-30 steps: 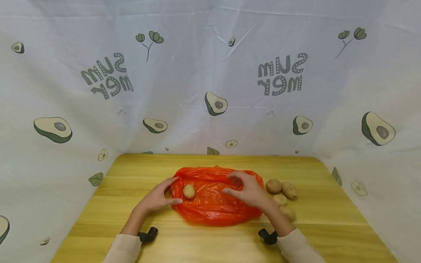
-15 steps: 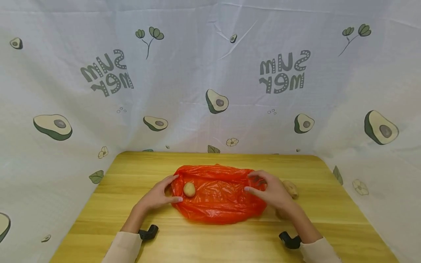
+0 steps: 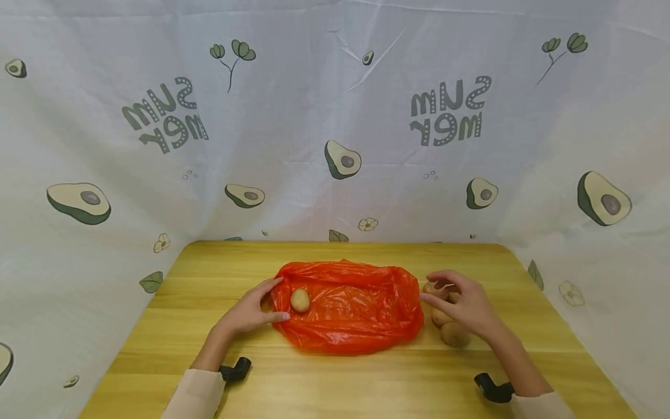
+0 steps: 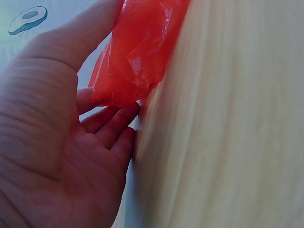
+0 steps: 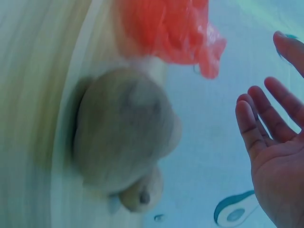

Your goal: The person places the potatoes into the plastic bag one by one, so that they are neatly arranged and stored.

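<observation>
A red plastic bag [image 3: 348, 336] lies with its mouth spread wide in the middle of the wooden table. One potato [image 3: 300, 301] sits inside it at the left end. My left hand [image 3: 247, 312] holds that end in a C shape, thumb at the near rim and fingers at the far rim. Over several potatoes [image 3: 455, 335] to the right of the bag hovers my right hand [image 3: 471, 308], its fingers loosely bent with nothing in them. In the right wrist view a large potato [image 5: 123, 128] stands apart from the right hand [image 5: 280, 156].
The wooden table [image 3: 335, 387] has a pale printed cloth [image 3: 293, 116] hanging behind it and along both sides. A black wrist mount [image 3: 235, 370] is on the left wrist and another black mount [image 3: 494, 389] on the right.
My right hand has moved right, from over the bag to above the potatoes. The left hand stays at the bag's left end, and the potato inside keeps its place.
</observation>
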The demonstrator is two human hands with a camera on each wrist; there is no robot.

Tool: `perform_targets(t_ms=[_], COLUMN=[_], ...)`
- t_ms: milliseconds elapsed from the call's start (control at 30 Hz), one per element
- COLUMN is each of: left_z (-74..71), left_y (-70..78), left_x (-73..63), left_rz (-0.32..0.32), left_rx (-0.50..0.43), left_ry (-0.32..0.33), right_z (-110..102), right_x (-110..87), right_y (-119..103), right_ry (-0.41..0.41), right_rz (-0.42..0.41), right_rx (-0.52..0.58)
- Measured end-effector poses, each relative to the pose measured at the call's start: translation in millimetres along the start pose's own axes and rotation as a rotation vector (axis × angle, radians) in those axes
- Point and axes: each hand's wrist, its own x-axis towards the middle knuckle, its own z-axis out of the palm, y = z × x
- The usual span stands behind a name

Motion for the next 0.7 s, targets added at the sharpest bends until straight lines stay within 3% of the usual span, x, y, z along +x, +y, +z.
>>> perform_targets(t_ms=[167,700], left_z=[0.4,-0.9], left_y=[0.1,1.0], left_x=[0.1,-0.6], left_rz=[0.005,0.011], left_rx=[-0.006,-0.003], left_ry=[-0.004,-0.001], right_z=[-9.7,-31.7], right_x=[-8.1,-30.2], right_y=[7.8,20.3], right_ry=[0.02,-0.02], right_rz=[-0.01,0.104], right_rx=[-0.029,-0.118])
